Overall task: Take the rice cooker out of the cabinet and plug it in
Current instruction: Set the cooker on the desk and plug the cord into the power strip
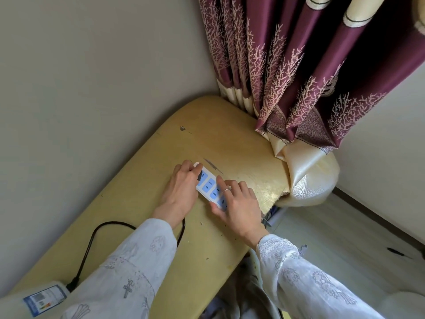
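Observation:
A white power strip (208, 185) with blue sockets lies on the yellow table (241, 143). My left hand (181, 192) grips a black plug (200, 174) at the strip's far socket. Its black cord (92, 240) loops back across the table to the rice cooker (34, 298), whose white body with a blue label shows at the bottom left edge. My right hand (236, 203) rests on the near end of the strip, with the ringed index finger laid straight along the sockets and the thumb against the strip's near side.
A purple patterned curtain (299, 77) hangs at the table's far right corner, its cream hem bunched over the edge. Grey walls stand left and right. A pale floor (333, 238) lies to the right of the table.

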Tool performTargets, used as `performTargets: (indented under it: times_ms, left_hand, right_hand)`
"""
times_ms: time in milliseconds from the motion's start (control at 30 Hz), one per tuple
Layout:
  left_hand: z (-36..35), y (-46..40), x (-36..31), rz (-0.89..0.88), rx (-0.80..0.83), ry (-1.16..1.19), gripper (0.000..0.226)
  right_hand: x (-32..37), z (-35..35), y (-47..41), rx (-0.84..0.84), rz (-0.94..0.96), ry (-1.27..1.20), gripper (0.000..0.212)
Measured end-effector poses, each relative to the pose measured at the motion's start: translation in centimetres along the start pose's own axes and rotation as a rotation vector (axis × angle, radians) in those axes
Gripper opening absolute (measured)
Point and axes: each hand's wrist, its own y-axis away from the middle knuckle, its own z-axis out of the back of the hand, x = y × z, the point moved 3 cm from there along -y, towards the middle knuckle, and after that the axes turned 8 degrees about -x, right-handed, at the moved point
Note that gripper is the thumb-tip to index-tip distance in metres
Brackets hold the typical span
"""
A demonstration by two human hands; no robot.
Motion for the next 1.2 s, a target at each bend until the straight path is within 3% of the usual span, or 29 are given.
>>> performTargets:
  times_ms: [433, 767, 967, 1200]
  left_hand:
    - [0.8, -0.6, -0.5, 0.092, -0.043, 0.018, 0.035]
    - [0.9, -1.4, -1.8, 0.031, 0.006, -0.199, 0.016]
    - [0.4, -0.7, -0.7, 0.038, 0.007, -0.059, 0.031]
    - [-0.3, -0.3, -0.4, 0.028, -0.066, -0.029, 0.033]
  right_hand:
    - [0.1, 0.0, 0.0, -0.003, -0.007, -0.001, 0.063]
    - [-0.1, -0.3, 0.0, 0.013, -0.009, -0.019, 0.064]
    - [0.0, -0.2, 0.1, 0.034, -0.018, -0.04, 0.064]
    - [-0.2, -0.4, 0.1, 0.041, -0.006, -0.049, 0.064]
